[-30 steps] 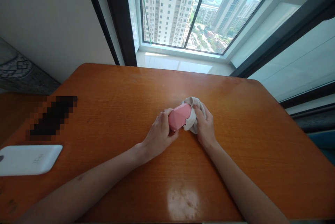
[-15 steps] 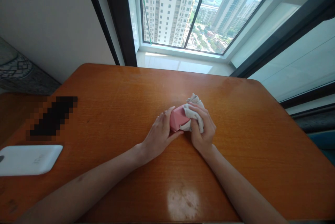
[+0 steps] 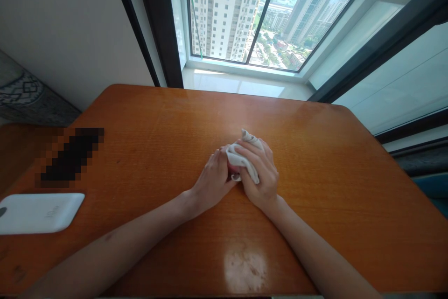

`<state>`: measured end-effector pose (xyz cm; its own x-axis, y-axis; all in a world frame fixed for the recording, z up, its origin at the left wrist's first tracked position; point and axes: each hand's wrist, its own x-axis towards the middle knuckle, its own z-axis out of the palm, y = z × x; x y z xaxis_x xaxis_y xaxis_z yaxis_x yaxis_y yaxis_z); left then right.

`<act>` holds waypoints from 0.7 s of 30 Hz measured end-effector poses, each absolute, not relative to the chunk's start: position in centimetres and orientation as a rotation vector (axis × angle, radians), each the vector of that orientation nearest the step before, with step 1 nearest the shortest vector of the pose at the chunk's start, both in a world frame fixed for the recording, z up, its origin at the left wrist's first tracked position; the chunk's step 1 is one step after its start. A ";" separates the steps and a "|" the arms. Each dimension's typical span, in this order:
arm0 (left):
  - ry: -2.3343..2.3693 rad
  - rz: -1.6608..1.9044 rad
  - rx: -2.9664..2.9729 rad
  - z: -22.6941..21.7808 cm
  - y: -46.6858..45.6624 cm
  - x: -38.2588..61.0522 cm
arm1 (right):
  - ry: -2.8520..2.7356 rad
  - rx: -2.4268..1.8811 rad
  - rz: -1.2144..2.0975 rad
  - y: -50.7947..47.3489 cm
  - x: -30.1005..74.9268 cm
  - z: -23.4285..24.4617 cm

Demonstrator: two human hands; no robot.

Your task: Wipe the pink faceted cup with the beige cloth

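Near the middle of the wooden table (image 3: pixel 168 149), my left hand (image 3: pixel 214 181) grips the near-left end of a pink object (image 3: pixel 232 167). Its kind I cannot make out, since fingers and fabric cover most of it; only a small pink patch shows. A white cloth (image 3: pixel 250 161) lies bunched over the object, and a crumpled tip stands up at the far side. My right hand (image 3: pixel 262 177) is closed on that cloth, its fingers curled over the top and pressing it against the pink object. Both hands are close together, nearly touching.
A white, rounded flat item (image 3: pixel 42 213) lies at the table's left edge. Above it is a pixelated dark patch (image 3: pixel 70 156). Beyond the far edge are a window (image 3: pixel 238 19) and dark frames. A light reflection shines on the near tabletop.
My right hand has slid the cloth leftward over the pink object, hiding most of it. My left hand stays about where it was, holding the object.
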<state>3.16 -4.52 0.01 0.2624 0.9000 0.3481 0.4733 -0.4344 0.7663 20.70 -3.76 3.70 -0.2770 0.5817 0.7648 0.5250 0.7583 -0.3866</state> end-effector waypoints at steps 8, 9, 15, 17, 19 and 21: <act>1.311 1.086 2.099 0.4 -4.9 3.2 | -1.079 -1.185 0.976 -0.7 22.0 2.3; 1.315 1.089 2.104 0.4 -4.8 3.2 | -1.034 -1.177 1.048 -0.3 22.3 2.0; 1.301 1.082 2.082 0.7 -4.9 3.0 | -1.037 -1.231 1.015 -0.2 22.8 1.6; 1.288 1.075 2.065 0.8 -4.9 2.9 | -1.181 -1.222 0.738 -1.3 22.7 1.9; 1.269 1.072 2.059 0.6 -4.9 2.9 | -1.461 -1.071 0.417 -2.6 22.4 2.5; 1.240 1.104 2.054 0.0 -4.9 2.8 | -1.796 -0.811 0.153 -3.7 22.0 3.1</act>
<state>2.83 -4.92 0.03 0.2583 0.8861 0.3849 0.4846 -0.4635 0.7418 21.98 -3.74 3.11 -0.1602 0.5910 0.7906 0.4491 0.7569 -0.4748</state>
